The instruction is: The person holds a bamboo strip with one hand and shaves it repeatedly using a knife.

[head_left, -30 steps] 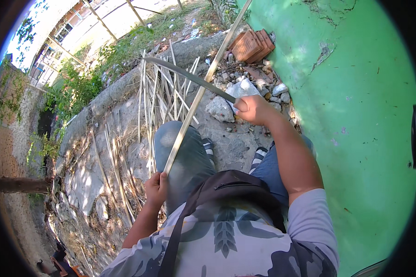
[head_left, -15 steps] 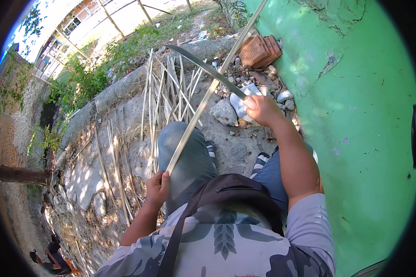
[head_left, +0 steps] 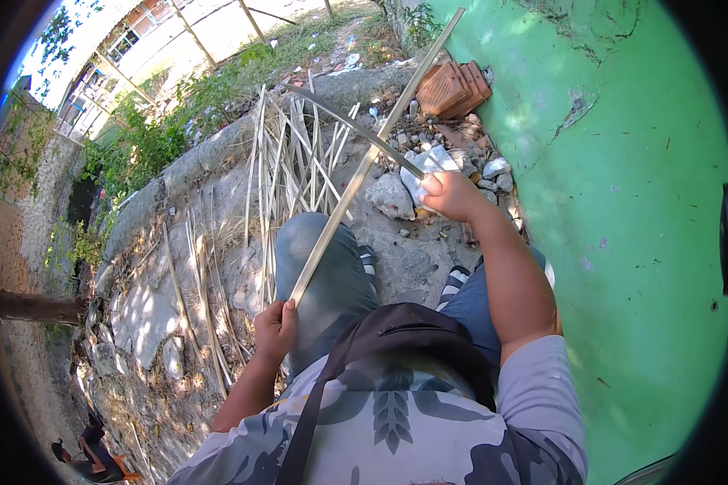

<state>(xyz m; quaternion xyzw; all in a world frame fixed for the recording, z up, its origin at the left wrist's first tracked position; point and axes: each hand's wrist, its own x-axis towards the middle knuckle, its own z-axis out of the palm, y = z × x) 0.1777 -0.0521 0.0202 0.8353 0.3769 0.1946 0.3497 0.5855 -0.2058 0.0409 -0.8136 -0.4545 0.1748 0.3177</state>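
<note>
My left hand [head_left: 275,330] is closed around the lower end of a long, pale strip of split wood or bamboo [head_left: 332,226]. The strip slants up and away to the right, passing over my left knee. In my right hand [head_left: 455,198], the handle of a machete [head_left: 332,110] is gripped, with the handle itself mostly hidden by the fingers. Its long, dark blade points to the upper left and crosses the strip above its middle. Whether the blade's edge bites into the strip, I cannot tell.
Many split strips [head_left: 295,162] lie piled ahead, and more strips [head_left: 206,299] lie to the left. Stacked clay tiles [head_left: 453,89], stones [head_left: 391,196] and a white wrapper [head_left: 430,170] sit by the green wall [head_left: 623,242]. A low stone kerb [head_left: 210,153] runs beyond.
My right hand has shifted slightly down and left with the machete. The blade has turned, so it looks narrower. The strip's far tip has dipped into view; my left hand has hardly moved.
</note>
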